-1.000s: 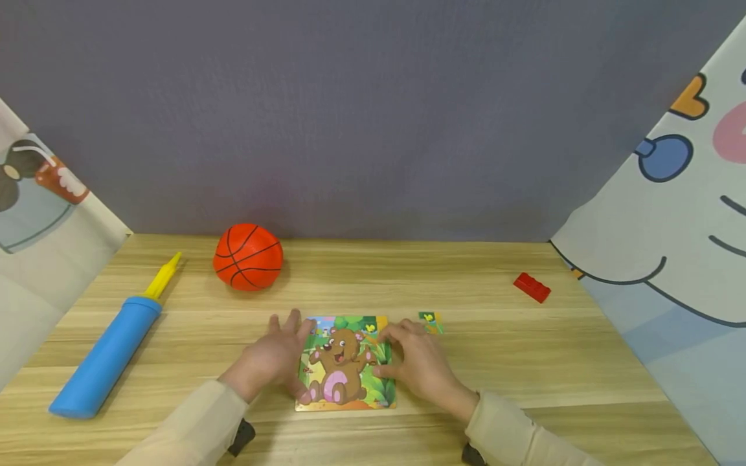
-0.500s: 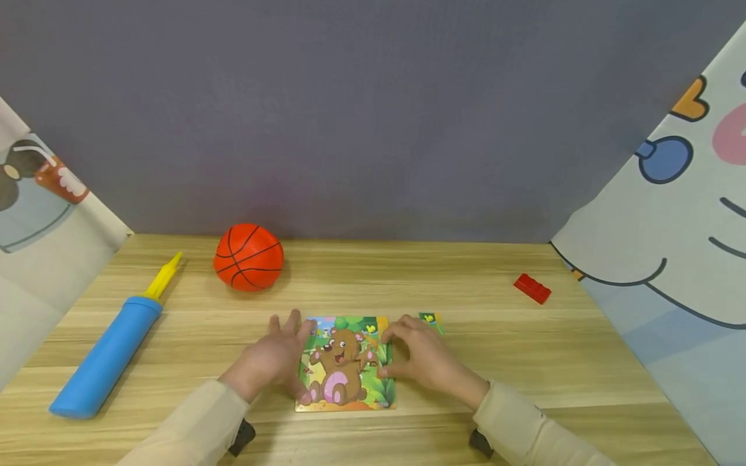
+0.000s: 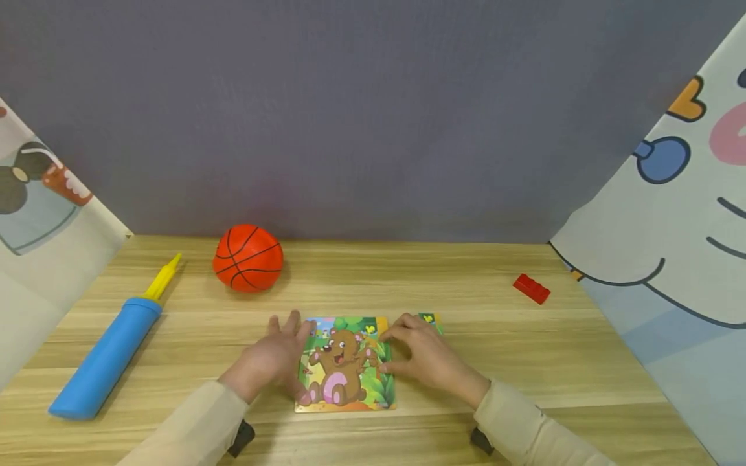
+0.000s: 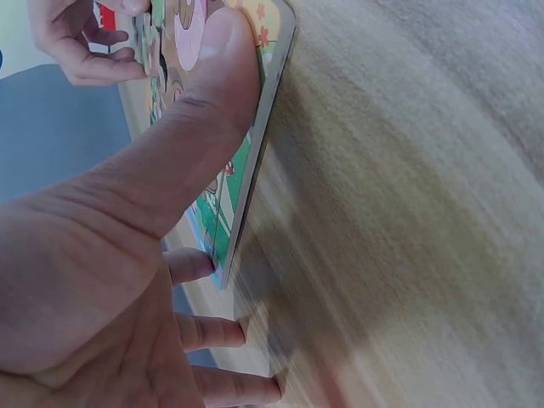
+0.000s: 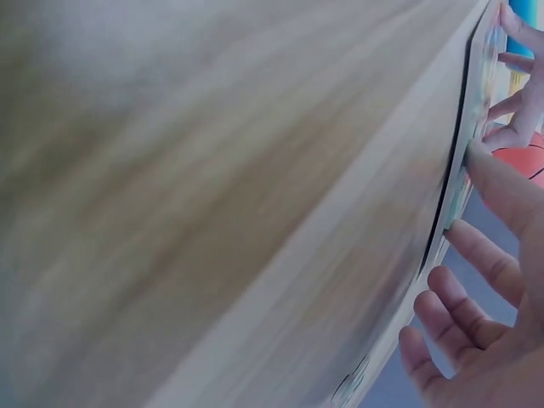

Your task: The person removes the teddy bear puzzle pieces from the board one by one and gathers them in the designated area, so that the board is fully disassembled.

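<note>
**Hands bracketing the bear puzzle**

Head view: the left hand is lying flat with fingers straight against the bear puzzle at the table's near middle, unchanged — the right hand has drawn slightly nearer, fingers curled on the puzzle's right edge, hiding part of a loose piece. Basketball, pump and red brick are sitting well apart.

Left wrist: the thumb is pressing the puzzle face.

Right wrist: fingertips are touching the puzzle's edge.

Left hand: fingers straight, thumb pressing the colourful square bear puzzle board's left edge.
Right hand: fingers curled, fingertips touching the board's right edge.

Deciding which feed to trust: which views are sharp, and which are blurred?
Head view: sharp and evenly lit, bear puzzle and both hands clear. Left wrist view: left hand crisp, wooden table smeared. Right wrist view: mostly blurred tabletop, right hand soft at the edge.
</note>
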`<state>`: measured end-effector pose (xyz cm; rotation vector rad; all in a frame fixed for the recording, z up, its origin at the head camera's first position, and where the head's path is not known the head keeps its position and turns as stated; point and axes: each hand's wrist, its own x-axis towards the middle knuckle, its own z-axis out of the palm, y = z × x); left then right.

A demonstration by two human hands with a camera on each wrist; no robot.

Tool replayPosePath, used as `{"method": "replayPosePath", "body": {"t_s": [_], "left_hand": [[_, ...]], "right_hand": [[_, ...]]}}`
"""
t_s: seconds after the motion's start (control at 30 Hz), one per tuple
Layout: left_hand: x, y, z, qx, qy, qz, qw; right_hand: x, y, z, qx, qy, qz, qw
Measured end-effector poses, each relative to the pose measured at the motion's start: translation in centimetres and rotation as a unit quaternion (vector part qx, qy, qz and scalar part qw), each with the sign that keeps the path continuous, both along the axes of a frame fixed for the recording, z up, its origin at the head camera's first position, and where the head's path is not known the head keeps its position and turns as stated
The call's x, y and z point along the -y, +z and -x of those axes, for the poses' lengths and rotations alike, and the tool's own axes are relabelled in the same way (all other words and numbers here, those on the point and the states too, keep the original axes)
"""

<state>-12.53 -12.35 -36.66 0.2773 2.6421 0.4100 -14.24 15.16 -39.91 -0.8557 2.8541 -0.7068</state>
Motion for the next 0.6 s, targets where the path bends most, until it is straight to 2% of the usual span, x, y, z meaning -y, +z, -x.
{"method": "replayPosePath", "body": {"t_s": [0.4, 0.6], "left_hand": [[0.0, -0.1, 0.1, 0.003, -0.005, 0.010, 0.9999], [-0.1, -0.1, 0.1, 0.007, -0.003, 0.008, 0.9999]], "right_hand": [[-0.2, -0.2, 0.1, 0.009, 0.004, 0.017, 1.000], [-1.3, 0.0, 0.0, 0.020, 0.001, 0.052, 0.998]]}}
